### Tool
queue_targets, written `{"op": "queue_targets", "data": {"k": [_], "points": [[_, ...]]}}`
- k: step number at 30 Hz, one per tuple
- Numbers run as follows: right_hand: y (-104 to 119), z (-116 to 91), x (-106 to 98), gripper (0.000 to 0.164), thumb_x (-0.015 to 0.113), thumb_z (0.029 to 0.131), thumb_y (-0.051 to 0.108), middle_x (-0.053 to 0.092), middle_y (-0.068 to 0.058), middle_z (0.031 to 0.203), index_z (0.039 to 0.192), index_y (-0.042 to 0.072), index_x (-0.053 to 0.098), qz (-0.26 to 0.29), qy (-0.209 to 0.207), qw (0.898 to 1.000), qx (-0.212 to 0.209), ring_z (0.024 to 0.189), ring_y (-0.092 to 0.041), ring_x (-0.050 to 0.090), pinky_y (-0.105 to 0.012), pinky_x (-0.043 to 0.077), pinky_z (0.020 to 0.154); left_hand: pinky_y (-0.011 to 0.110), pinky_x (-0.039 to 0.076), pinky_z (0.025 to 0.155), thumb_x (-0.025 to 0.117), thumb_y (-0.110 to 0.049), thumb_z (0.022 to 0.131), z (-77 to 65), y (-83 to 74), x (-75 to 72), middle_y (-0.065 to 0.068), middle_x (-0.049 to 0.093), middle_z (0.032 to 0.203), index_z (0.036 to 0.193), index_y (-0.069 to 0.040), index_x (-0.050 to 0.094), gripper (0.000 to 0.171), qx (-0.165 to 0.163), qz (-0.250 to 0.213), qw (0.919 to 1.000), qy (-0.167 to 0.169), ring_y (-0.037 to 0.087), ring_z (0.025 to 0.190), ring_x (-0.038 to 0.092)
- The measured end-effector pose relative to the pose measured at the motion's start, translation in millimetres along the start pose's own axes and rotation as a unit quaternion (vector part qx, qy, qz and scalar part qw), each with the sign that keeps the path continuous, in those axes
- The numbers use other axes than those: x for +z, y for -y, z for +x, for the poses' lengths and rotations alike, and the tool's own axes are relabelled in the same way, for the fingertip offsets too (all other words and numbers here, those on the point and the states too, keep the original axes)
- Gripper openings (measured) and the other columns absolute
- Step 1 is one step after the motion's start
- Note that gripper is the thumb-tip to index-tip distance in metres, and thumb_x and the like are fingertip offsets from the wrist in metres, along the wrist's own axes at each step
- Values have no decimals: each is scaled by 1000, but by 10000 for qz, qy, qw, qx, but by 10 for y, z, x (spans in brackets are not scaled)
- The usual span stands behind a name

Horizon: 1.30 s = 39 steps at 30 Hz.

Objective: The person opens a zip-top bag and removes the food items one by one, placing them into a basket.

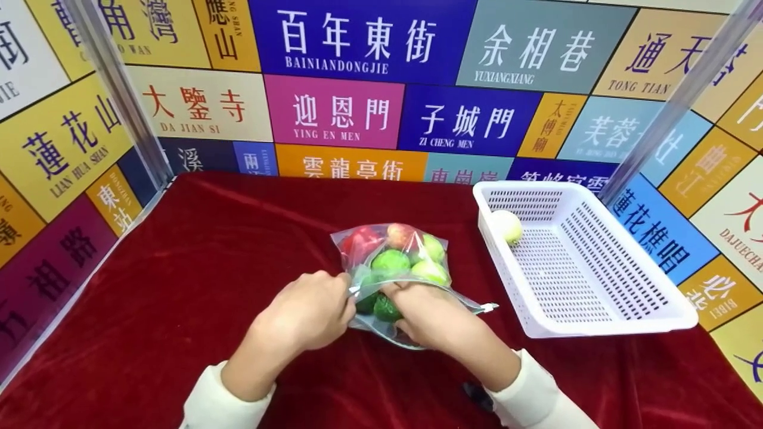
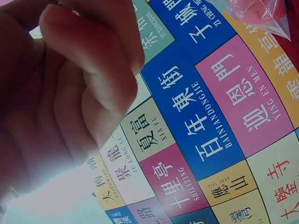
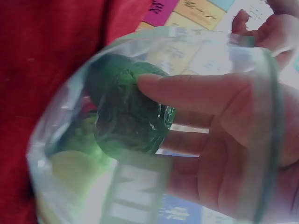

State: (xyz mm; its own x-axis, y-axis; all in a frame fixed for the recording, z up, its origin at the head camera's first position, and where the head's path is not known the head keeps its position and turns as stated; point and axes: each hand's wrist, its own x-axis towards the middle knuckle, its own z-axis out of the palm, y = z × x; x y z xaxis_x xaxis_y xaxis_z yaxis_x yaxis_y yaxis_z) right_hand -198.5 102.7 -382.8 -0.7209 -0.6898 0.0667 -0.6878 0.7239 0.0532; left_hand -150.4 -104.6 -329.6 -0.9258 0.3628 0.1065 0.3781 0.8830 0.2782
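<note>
A clear zip bag (image 1: 381,279) lies on the red cloth with several fruits or vegetables inside: a red one (image 1: 365,239), a red-yellow apple (image 1: 404,236) and green round ones (image 1: 390,261). At the bag's left rim, my left hand (image 1: 307,310) pinches the plastic by the zip strip, its fingers curled. My right hand (image 1: 438,313) reaches in through the open mouth. Between its thumb and fingers it grips a dark green, bumpy fruit (image 3: 133,116), whose exact kind is unclear. In the left wrist view, the left hand's curled fingers (image 2: 88,56) show; their hold on the bag does not.
Right of the bag stands a white perforated basket (image 1: 608,328) with one pale round fruit or vegetable (image 1: 508,227) in its far left corner. A white zip slider (image 1: 490,307) sticks out toward the basket. Printed sign panels (image 1: 357,36) wall the table (image 1: 179,286) behind.
</note>
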Motion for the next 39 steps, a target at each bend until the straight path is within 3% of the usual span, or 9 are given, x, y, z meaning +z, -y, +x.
{"op": "queue_targets", "data": {"k": [4, 12, 18, 24, 32, 39], "points": [[53, -76, -115, 43, 83, 78, 19, 67, -5, 96, 114, 13, 60, -76, -253, 9996, -75, 85, -27, 69, -40, 57, 70, 47, 52, 58, 62, -18, 94, -3, 10, -4, 12, 57, 67, 82, -1, 60, 21, 28, 8, 10000, -46, 31, 63, 63], [145, -270, -346, 46, 83, 76, 15, 65, -3, 106, 115, 13, 59, -18, -660, 9967, -479, 102, -22, 67, -37, 55, 88, 47, 52, 59, 62, -18, 94, -2, 11, -21, 12, 57, 67, 83, -1, 59, 21, 35, 25, 10000, 9, 32, 64, 64], [154, -417, -483, 47, 80, 80, 15, 62, -1, 114, 122, 14, 59, 223, -917, 9932, -675, 109, -16, 63, -34, 55, 93, 45, 50, 57, 62, -18, 94, -2, 10, -21, 11, 55, 66, 81, -2, 57, 21, 79, 17, 10000, -23, 30, 62, 61], [118, -541, -630, 48, 80, 83, 21, 60, 4, 117, 126, 17, 59, 506, -1310, 9867, -821, 103, -10, 60, -30, 54, 90, 47, 52, 60, 62, -18, 94, -4, 4, -25, 13, 57, 68, 83, -1, 58, 21, 51, -5, 10000, -3, 32, 65, 63], [44, -615, -833, 53, 82, 82, 25, 59, 1, 127, 128, 15, 59, 912, -1697, 9793, -618, 108, -11, 58, -31, 53, 93, 49, 54, 62, 62, -19, 93, -36, 2, -40, 15, 60, 69, 82, -2, 59, 20, -7, 72, 9999, -97, 35, 68, 66], [-72, -674, -1138, 51, 83, 82, 23, 59, 0, 127, 127, 14, 62, 656, -2001, 9769, -352, 109, -13, 60, -33, 55, 92, 48, 54, 62, 63, -20, 93, -42, -10, -44, 15, 60, 70, 83, -2, 59, 22, -8, 67, 10000, -59, 34, 67, 65]]}}
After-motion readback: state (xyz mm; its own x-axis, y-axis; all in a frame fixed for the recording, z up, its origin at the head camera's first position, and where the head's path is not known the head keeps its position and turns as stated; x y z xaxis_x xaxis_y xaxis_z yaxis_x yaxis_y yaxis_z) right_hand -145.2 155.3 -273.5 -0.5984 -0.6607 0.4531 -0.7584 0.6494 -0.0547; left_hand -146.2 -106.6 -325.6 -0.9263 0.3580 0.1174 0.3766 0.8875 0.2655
